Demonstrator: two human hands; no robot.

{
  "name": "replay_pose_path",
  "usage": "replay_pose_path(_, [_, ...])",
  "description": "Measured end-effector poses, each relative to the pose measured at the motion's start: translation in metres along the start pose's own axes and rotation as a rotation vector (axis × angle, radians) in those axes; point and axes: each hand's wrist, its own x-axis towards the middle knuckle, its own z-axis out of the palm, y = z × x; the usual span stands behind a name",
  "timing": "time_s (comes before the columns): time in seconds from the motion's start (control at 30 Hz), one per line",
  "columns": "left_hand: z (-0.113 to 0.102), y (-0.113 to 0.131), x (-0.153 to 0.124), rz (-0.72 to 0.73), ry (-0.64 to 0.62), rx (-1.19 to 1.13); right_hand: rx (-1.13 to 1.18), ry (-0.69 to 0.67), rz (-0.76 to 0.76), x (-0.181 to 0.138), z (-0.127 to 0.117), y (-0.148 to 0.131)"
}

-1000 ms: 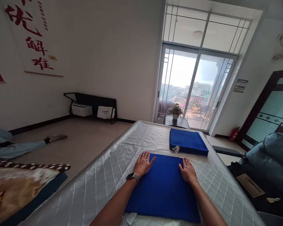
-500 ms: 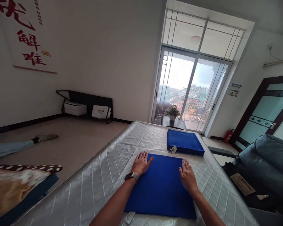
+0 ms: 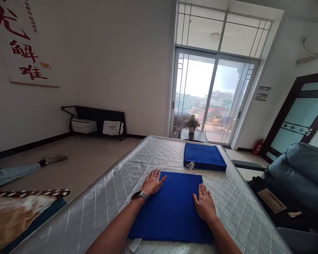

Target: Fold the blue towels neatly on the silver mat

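A folded blue cloth [image 3: 172, 208] lies flat on the silver quilted surface [image 3: 116, 197] in front of me. My left hand [image 3: 152, 182] rests flat on the cloth's far left corner, fingers spread, a watch on the wrist. My right hand [image 3: 204, 204] presses flat on the cloth's right side, fingers stretched forward. Farther away on the same surface sits a stack of folded blue cloths [image 3: 203, 157] with a small tag at its near edge.
A dark sofa [image 3: 299, 176] stands at the right. A person's leg and shoe [image 3: 23, 167] lie on the floor at the left, with a patterned blanket [image 3: 18, 208] nearby. A small table with a plant [image 3: 191, 123] stands before the glass balcony door [image 3: 209, 98].
My right hand has slid back toward me along the cloth's right side. The view has swung slightly right; the left hand stays on the far left corner.
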Motion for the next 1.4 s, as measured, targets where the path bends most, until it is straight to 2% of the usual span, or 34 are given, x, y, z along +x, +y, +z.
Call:
replay_pose_path(0.1, [-0.006,0.01,0.003,-0.056,0.027,0.025,0.016,0.01,-0.006,-0.001,0.0,0.0])
replay_pose_path(0.17, [-0.008,0.033,0.002,-0.035,0.066,0.033,0.038,0.017,-0.007,-0.001,0.0,0.0])
replay_pose_path(0.23, [-0.005,0.072,-0.005,0.104,0.092,-0.002,0.06,0.022,-0.005,-0.001,-0.001,0.0])
replay_pose_path(0.33, [0.007,0.143,-0.024,0.412,0.095,-0.124,0.07,0.027,-0.01,-0.003,-0.001,0.001])
replay_pose_path(0.4, [0.014,0.182,-0.036,0.546,0.079,-0.174,0.054,0.023,-0.041,-0.004,0.0,0.003])
replay_pose_path(0.47, [0.017,0.204,-0.044,0.611,0.073,-0.186,0.034,0.021,-0.077,-0.005,0.001,0.004])
replay_pose_path(0.5, [0.018,0.206,-0.046,0.625,0.076,-0.182,0.028,0.024,-0.084,-0.005,0.001,0.005])
replay_pose_path(0.57, [0.017,0.199,-0.048,0.615,0.081,-0.165,0.033,0.028,-0.068,-0.005,0.001,0.005])
replay_pose_path(0.63, [0.015,0.178,-0.049,0.569,0.068,-0.156,0.055,0.028,-0.037,-0.003,0.001,0.004])
replay_pose_path(0.8, [0.009,0.105,-0.057,0.424,0.027,-0.113,0.075,0.033,-0.012,-0.002,0.001,0.002])
replay_pose_path(0.97, [-0.005,0.026,-0.077,0.241,0.004,-0.051,0.066,0.039,-0.017,-0.002,0.001,0.003])
replay_pose_path(1.07, [-0.013,-0.011,-0.09,0.144,-0.009,-0.034,0.049,0.037,-0.014,-0.002,0.001,0.003])
replay_pose_path(1.2, [-0.012,-0.031,-0.097,0.078,-0.002,-0.056,0.032,0.049,-0.011,-0.001,0.003,0.002])
replay_pose_path(1.4, [-0.003,-0.03,-0.093,0.064,0.03,-0.099,-0.018,0.048,-0.014,-0.001,0.004,0.0])
